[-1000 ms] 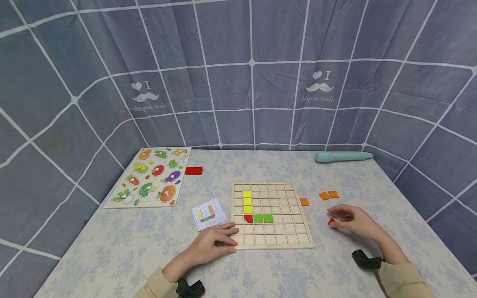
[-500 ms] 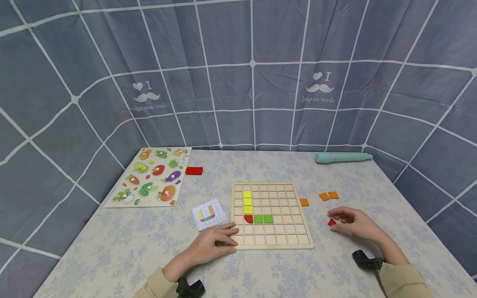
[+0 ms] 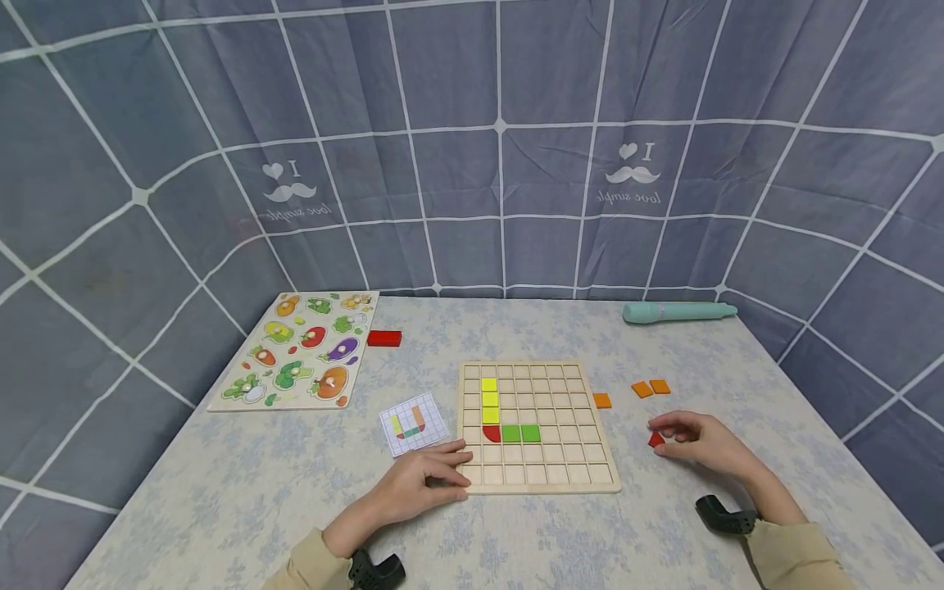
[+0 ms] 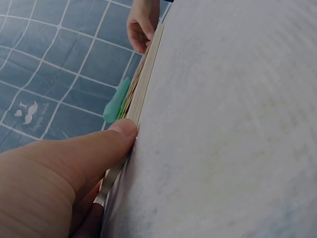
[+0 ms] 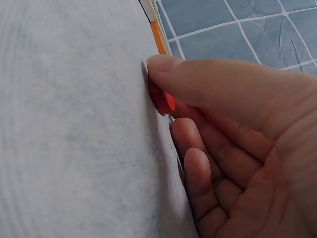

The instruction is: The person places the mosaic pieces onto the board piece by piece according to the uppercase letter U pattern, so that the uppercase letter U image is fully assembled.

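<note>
My left hand (image 3: 416, 485) rests at the near left corner of the wooden grid board (image 3: 568, 475), fingertips on its left edge. In the left wrist view the thumb presses against the board's side. On the board lie a column of yellow square tiles (image 3: 490, 399), a red quarter-circle tile (image 3: 491, 434) below them and two green square tiles (image 3: 519, 433) beside it. To the right of the board my right hand (image 3: 696, 438) pinches a small red tile (image 5: 163, 100) between thumb and fingers, close over the table; the thumb hides part of it.
Orange square tiles lie right of the board, one (image 3: 603, 401) at its edge and two (image 3: 651, 387) farther off. A pattern card (image 3: 435, 414) is beside the left hand. A vegetable puzzle board (image 3: 295, 348), red block (image 3: 391, 338) and teal case (image 3: 678, 311) lie farther back.
The right hand shifts very slightly and the red tile turns a little between its fingertips. The left hand and the board stay where they were.
</note>
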The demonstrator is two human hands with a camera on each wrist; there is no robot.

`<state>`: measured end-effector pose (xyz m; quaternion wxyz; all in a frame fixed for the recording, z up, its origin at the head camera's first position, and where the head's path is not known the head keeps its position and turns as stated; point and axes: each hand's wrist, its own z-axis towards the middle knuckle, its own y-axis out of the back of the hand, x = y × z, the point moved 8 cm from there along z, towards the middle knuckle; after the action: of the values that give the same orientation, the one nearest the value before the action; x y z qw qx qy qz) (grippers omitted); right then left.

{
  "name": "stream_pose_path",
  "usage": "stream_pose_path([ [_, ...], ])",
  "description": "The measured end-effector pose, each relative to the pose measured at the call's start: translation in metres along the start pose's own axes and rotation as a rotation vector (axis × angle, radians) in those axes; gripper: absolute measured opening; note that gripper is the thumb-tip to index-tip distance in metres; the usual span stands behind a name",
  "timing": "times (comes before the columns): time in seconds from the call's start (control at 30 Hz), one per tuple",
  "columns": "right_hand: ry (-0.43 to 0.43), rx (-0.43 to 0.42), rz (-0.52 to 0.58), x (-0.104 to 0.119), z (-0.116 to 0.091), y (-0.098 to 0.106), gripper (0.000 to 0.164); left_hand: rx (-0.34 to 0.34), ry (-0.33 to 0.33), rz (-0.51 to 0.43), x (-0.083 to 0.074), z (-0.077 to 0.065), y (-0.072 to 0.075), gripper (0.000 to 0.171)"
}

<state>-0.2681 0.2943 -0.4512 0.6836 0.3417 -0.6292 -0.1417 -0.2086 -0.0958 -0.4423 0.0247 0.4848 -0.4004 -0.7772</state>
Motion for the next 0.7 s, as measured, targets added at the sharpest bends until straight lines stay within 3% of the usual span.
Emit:
stream_pose_path([
  [0.7, -0.016, -0.025, 0.007, 0.0036, 0.0025, 0.0004, 0.039, -0.001, 0.008, -0.020, -0.0007, 0.0002, 0.0007, 0.018],
])
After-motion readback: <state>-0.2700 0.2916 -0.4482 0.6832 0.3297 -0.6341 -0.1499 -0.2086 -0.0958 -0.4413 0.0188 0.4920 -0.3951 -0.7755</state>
